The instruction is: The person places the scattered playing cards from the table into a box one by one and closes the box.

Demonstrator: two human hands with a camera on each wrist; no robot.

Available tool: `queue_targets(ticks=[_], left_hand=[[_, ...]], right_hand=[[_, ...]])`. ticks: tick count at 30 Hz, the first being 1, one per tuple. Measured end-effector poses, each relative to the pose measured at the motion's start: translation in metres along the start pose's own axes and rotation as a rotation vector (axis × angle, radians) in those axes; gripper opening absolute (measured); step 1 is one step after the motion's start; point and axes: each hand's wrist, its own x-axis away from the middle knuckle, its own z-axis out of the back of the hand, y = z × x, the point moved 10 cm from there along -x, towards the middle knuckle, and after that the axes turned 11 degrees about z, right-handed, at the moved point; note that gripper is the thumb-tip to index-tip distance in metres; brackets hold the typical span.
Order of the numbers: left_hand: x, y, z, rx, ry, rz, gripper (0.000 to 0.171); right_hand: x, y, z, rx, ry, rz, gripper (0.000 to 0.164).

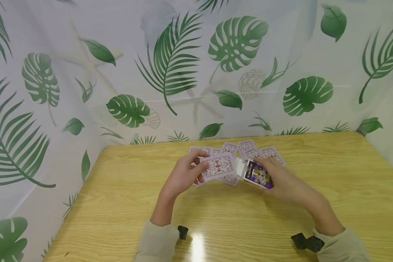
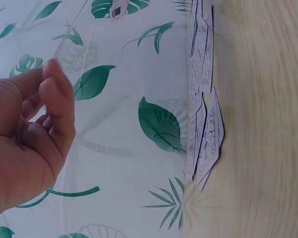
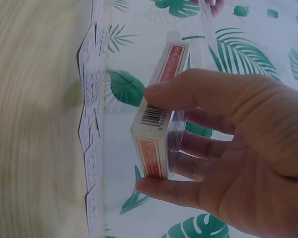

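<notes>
Several cards (image 1: 245, 151) lay face down in a loose spread just above the middle of the head frame, at the far part of the table (image 1: 124, 203). My left hand (image 1: 185, 174) pinched 1 card (image 1: 218, 166) between thumb and fingers, its patterned back up, just above the spread. My right hand (image 1: 283, 180) curled round the box (image 1: 257, 174) right of centre, thumb on 1 narrow side and fingers on the other, its open flap turned toward the held card. In the right wrist frame the box (image 3: 159, 111) sat mid-frame in that grip, barcode showing. In the left wrist frame my fingers (image 2: 57, 91) were bent at the left edge; the card itself was not visible there. Leaf-print sheet (image 1: 183, 65) filled the upper part of the head frame.
</notes>
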Motion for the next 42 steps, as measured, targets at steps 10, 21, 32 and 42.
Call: queue_targets(ticks=[10,21,32,42], left_hand=[[0.002,0.012,-0.006,-0.048,0.018,-0.081,0.021],[0.003,0.015,-0.012,-0.114,-0.043,-0.129,0.017],[0.004,0.010,-0.017,-0.002,-0.143,-0.069,0.032],[0.005,-0.003,-0.009,0.319,-0.239,0.102,0.042]], right_hand=[[-0.001,-0.021,-0.005,0.001,-0.032,0.031,0.082],[0.002,-0.032,-0.004,-0.004,-0.029,0.059,0.083],[0.003,-0.037,0.001,-0.009,-0.013,0.079,0.083],[0.003,-0.051,0.008,0.000,0.003,0.108,0.080]])
